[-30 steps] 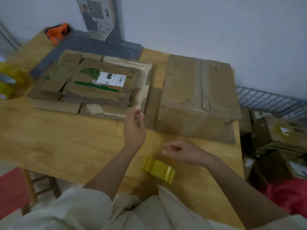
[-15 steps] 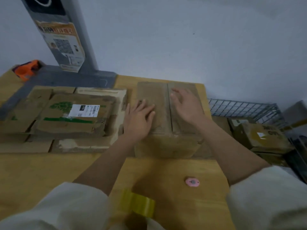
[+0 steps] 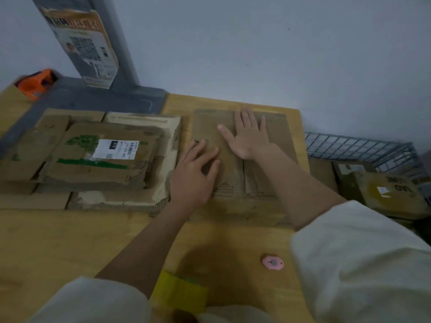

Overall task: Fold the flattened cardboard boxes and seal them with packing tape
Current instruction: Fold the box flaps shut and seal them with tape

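Observation:
A folded brown cardboard box (image 3: 277, 141) stands on the wooden table (image 3: 58, 241) at the back right, its two top flaps closed with a seam down the middle. My left hand (image 3: 196, 173) lies flat on the left flap near the box's front edge, fingers spread. My right hand (image 3: 249, 134) presses flat on the top further back, over the seam. A stack of flattened cardboard boxes (image 3: 93, 159), the top one with a white label, lies to the left of the box. A roll of yellow packing tape (image 3: 179, 292) sits at the table's near edge, between my sleeves.
A small pink round object (image 3: 272, 262) lies on the table near my right sleeve. An orange tape dispenser (image 3: 35, 83) sits at the far left, beside a grey stand (image 3: 98, 99) with a poster. A wire basket (image 3: 359, 148) and more boxes (image 3: 391, 192) are right of the table.
Both hands went from above the tape roll onto the box top. Since half a second ago my right hand has slid further back along the seam; the left stays on the left flap.

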